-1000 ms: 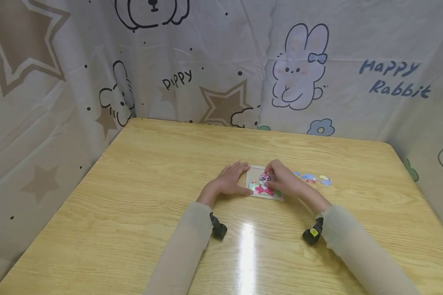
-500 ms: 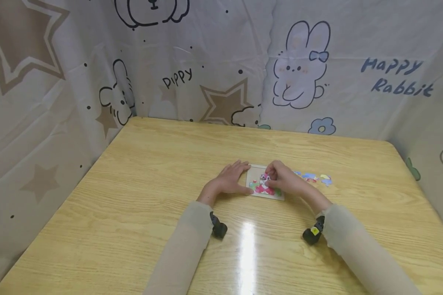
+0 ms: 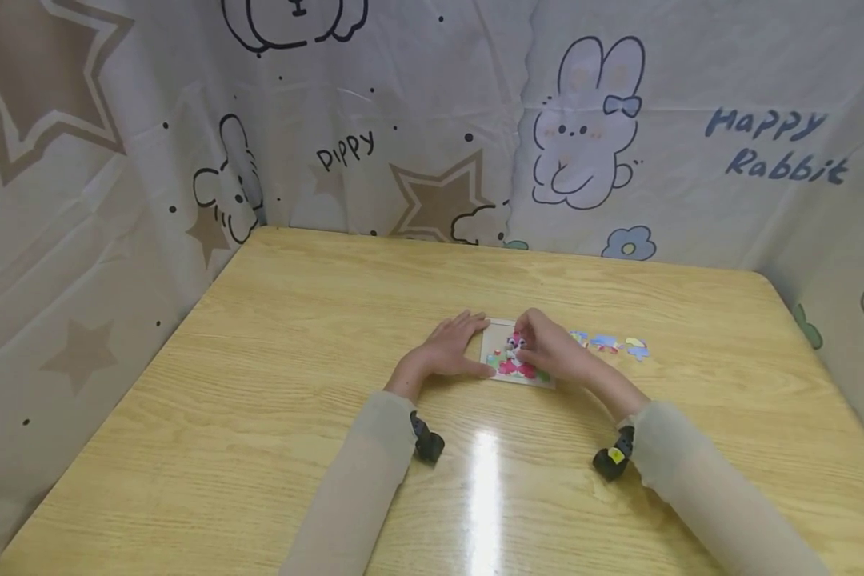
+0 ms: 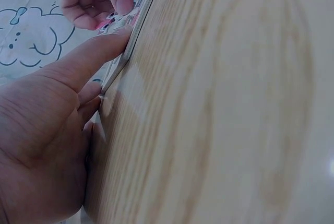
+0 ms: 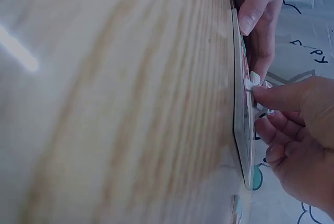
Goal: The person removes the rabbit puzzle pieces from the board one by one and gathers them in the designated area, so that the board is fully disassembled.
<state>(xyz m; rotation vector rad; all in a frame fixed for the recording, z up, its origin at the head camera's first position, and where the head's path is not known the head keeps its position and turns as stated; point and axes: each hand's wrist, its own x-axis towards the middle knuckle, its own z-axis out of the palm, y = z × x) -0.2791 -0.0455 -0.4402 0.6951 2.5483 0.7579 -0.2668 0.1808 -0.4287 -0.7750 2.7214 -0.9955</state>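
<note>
Still pinching a pink-and-white jigsaw piece (image 5: 252,82) with right hand (image 3: 554,350), bracing a pale rectangular tray (image 3: 498,334) with spread left hand (image 3: 448,350). Probably not seated.

The tray (image 3: 497,334) lies on the table (image 3: 317,320) near mid-width, nearer the far edge than the bottom of the head view. Fitted puzzle pieces (image 3: 516,369) occupy the tray's near side; its far left corner area is bare. The left hand (image 3: 449,352) is positioned at the tray's left side, thumb at the near left corner, fingertips at the far left corner. The right hand (image 3: 554,350) extends over the tray's right side, its fingers pinching a piece (image 5: 252,81) at the tray surface. Loose puzzle pieces (image 3: 608,344) lie right of the tray, toward the table's right edge. The curtain (image 3: 317,96) stands behind the far edge.
</note>
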